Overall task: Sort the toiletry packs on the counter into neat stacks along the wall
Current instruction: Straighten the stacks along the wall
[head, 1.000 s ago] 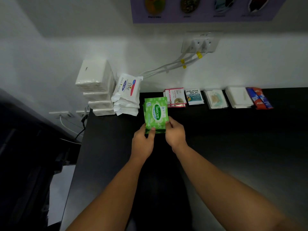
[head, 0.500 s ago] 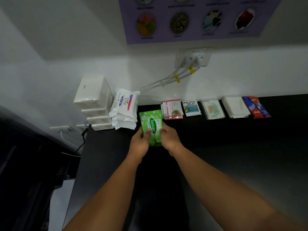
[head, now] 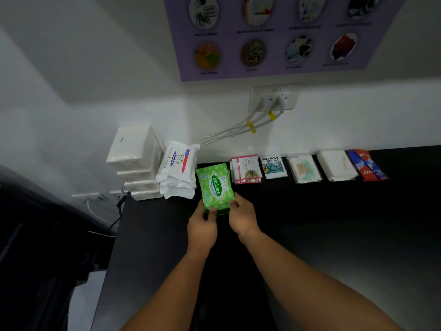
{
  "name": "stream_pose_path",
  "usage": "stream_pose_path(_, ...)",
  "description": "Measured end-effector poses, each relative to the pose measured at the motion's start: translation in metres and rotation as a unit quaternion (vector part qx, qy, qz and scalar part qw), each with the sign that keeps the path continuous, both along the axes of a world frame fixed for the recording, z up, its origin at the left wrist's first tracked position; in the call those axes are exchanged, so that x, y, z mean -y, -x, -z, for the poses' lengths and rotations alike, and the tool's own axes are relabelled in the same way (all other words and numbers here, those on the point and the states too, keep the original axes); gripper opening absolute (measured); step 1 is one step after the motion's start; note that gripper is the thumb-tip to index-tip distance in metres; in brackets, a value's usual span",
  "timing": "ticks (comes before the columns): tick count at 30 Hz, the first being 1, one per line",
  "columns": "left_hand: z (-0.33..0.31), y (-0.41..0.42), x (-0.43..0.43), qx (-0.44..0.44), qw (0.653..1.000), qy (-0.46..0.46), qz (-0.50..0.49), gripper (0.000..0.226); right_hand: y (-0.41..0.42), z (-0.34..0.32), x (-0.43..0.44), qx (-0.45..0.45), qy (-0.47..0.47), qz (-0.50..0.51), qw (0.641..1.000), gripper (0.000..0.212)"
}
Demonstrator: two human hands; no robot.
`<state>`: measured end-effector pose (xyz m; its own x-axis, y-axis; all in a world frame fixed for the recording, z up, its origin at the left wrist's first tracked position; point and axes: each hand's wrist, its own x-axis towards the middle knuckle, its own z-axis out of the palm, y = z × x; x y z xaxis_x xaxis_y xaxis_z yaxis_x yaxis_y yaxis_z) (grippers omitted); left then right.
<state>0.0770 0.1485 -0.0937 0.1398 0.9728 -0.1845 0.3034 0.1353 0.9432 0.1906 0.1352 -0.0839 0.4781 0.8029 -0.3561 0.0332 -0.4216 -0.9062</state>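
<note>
Near end of green wipes pack (head: 216, 187) behind fingers (head: 235, 203), poster (head: 274, 70) captions blurred.

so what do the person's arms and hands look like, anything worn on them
Both are bare. The left hand and right hand have no gloves, and no rings show. The left forearm and right forearm are uncovered down to the picture's bottom edge: no sleeve, watch or bracelet is in view. Dim light hides finer detail.

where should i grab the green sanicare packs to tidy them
Take the Sanicare packs by the near short edge, coming from the front, as the left hand and right hand do: the Dove wipes and sachets crowd both long sides.
</note>
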Motion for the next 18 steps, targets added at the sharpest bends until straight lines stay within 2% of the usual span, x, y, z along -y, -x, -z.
stream_pose_path(8,-0.013,-0.012,-0.049,-0.028,0.999,0.020,0.036,0.033,-0.017,-0.009,-0.038,-0.013,-0.023,0.003,1.000,0.037)
stream_pose_path(14,-0.014,-0.015,-0.058,-0.022,0.999,0.005,0.042,0.033,-0.021,-0.011,-0.047,-0.023,-0.036,-0.029,0.999,0.041)
stream_pose_path(18,-0.016,-0.014,-0.052,-0.055,0.997,0.015,0.048,0.032,-0.022,-0.012,-0.039,0.005,-0.025,-0.037,0.999,0.035)
